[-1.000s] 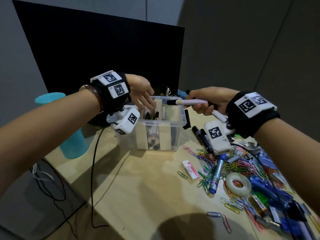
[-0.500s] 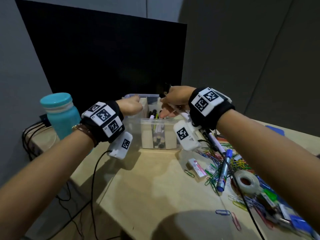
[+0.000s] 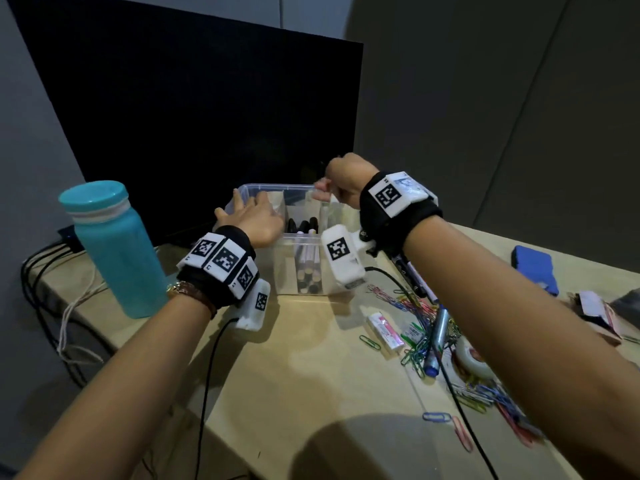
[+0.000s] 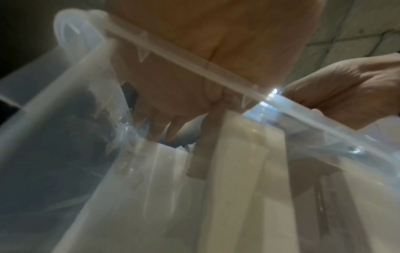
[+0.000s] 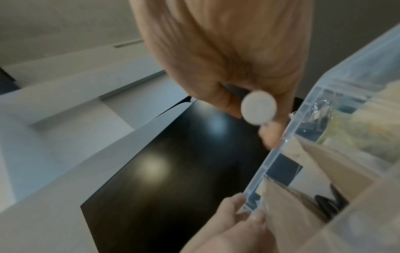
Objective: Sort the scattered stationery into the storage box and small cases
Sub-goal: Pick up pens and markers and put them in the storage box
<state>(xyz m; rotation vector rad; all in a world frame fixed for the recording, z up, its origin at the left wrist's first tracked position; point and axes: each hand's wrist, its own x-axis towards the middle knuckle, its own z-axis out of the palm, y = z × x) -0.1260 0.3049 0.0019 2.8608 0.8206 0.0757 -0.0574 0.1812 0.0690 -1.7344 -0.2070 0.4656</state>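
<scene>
The clear storage box (image 3: 263, 185) stands at the back of the desk, with cardboard dividers and several markers (image 3: 304, 226) upright in its middle section. My left hand (image 3: 249, 216) lies over the box's left rim (image 4: 194, 63), fingers (image 4: 160, 126) reaching down inside and thumb outside. My right hand (image 3: 343, 181) hovers over the box's back right part, curled into a fist round a marker. The marker's round white end (image 5: 258, 107) pokes out below that fist, next to the box rim (image 5: 303, 116). Its body is hidden in the hand.
A teal bottle (image 3: 114, 251) stands left of the box and a black monitor (image 3: 207, 116) behind it. To the right lie paper clips (image 3: 415, 306), a blue marker (image 3: 438, 337), an eraser (image 3: 384, 329), a tape roll (image 3: 472, 358) and a blue case (image 3: 535, 268). Cables hang off the left edge.
My right hand carried the marker from beside the box to above its back right part and turned it upright. My left hand went from a curled grip to lying over the left rim.
</scene>
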